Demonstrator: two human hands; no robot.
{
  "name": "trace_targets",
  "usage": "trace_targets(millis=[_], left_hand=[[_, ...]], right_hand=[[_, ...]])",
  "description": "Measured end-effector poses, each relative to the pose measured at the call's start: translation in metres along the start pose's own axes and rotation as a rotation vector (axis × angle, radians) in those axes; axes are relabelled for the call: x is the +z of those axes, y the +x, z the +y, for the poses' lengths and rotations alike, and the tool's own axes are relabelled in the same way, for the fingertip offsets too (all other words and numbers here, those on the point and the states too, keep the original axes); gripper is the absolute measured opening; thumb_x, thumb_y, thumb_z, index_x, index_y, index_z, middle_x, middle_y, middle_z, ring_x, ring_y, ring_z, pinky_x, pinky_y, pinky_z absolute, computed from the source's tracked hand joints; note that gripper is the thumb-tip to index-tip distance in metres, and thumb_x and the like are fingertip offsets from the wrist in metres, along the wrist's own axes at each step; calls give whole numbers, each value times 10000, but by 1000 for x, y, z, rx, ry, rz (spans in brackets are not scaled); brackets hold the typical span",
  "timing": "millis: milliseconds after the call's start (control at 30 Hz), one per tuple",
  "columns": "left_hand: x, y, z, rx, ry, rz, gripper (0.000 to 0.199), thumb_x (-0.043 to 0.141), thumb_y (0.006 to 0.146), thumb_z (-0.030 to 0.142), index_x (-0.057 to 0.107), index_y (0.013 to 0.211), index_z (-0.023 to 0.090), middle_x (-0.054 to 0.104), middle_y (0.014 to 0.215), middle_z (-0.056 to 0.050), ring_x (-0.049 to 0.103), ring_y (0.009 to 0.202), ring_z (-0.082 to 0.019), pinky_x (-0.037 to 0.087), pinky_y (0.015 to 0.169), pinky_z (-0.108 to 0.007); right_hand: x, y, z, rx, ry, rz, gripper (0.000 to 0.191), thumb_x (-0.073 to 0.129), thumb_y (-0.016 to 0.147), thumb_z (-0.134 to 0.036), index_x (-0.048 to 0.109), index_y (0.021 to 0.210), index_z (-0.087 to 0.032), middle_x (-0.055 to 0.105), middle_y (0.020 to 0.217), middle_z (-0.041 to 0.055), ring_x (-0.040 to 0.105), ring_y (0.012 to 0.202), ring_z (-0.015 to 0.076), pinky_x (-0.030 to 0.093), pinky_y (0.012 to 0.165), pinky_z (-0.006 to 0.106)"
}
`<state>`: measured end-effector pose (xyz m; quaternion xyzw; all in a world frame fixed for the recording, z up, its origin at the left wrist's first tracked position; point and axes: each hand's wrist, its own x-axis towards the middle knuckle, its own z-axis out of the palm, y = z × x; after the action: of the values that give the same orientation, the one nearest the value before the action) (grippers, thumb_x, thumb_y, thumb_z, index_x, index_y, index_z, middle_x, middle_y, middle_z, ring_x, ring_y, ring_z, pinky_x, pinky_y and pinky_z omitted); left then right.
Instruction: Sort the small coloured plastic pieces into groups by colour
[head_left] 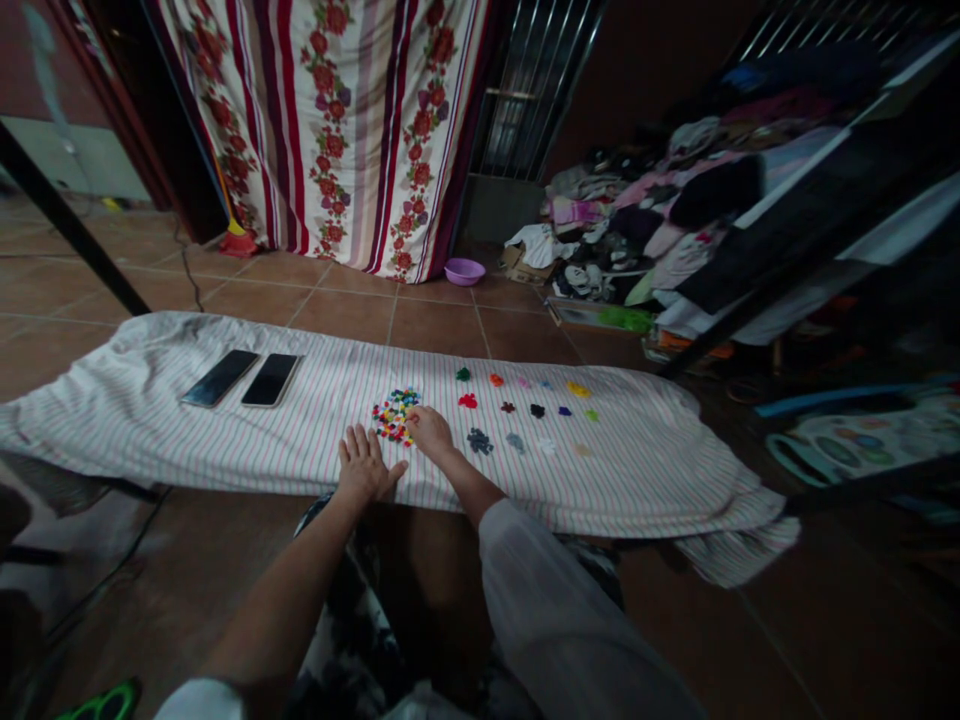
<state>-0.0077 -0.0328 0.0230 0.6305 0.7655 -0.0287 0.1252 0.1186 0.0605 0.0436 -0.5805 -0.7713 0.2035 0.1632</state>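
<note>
A pile of small mixed-colour pieces [393,412] lies on the striped cloth [337,375]. My left hand [364,466] rests flat on the cloth at the near side of the pile, fingers spread and holding nothing. At the pile's right edge is my right hand [429,432], fingertips pinched together over the pieces; whatever is between them is too small to make out. To the right, little groups sorted by colour sit in rows, among them red pieces [468,401], dark grey pieces [479,441], black pieces [537,411] and yellow pieces [577,388].
Two phones [271,381] lie on the cloth at the left. Beyond the table, a purple basin [465,271] stands on the tiled floor beside a floral curtain [330,130]. A heap of clothes [637,215] fills the back right. Dark poles rise at both sides.
</note>
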Motion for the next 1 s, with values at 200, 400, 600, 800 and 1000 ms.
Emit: trace_targets(millis=[200, 400, 600, 800, 1000], left_hand=[[-3, -2, 1, -5, 5, 4, 1033, 228, 871, 740, 141, 1533, -48, 75, 1616, -296, 22, 1519, -430, 127, 1211, -572], [1, -1, 0, -8, 43, 41, 1012, 225, 878, 729, 162, 1534, -39, 111, 1615, -292, 54, 1522, -421, 151, 1206, -569], [1, 0, -2, -3, 53, 31, 1013, 246, 877, 725, 167, 1530, -44, 128, 1605, -305, 89, 1519, -426, 177, 1190, -589], [-2, -1, 0, -20, 85, 8, 1009, 248, 876, 718, 147, 1533, -40, 117, 1611, -297, 93, 1521, -419, 166, 1197, -570], [-1, -1, 0, -40, 110, -24, 1026, 218, 868, 730, 132, 1534, -45, 99, 1617, -291, 67, 1524, -412, 167, 1202, -555]], right_hand=[[2, -2, 2, 15, 136, 31, 176, 546, 901, -200, 671, 1018, -241, 740, 1022, 13, 672, 932, 162, 480, 836, 252], [5, -7, 6, 13, 226, 120, 240, 536, 865, -147, 652, 1052, -243, 718, 1064, 14, 658, 961, 153, 496, 863, 260], [-6, -7, 39, -27, 280, 216, 274, 525, 813, -106, 695, 990, -229, 711, 1014, 28, 645, 946, 166, 490, 898, 281], [-40, -5, 103, 98, 306, 412, 266, 495, 790, -133, 716, 914, -214, 707, 933, 36, 643, 887, 176, 496, 855, 288], [-78, -9, 169, 253, 200, 523, 262, 502, 789, -181, 726, 923, -209, 713, 944, 63, 644, 883, 191, 496, 844, 294]])
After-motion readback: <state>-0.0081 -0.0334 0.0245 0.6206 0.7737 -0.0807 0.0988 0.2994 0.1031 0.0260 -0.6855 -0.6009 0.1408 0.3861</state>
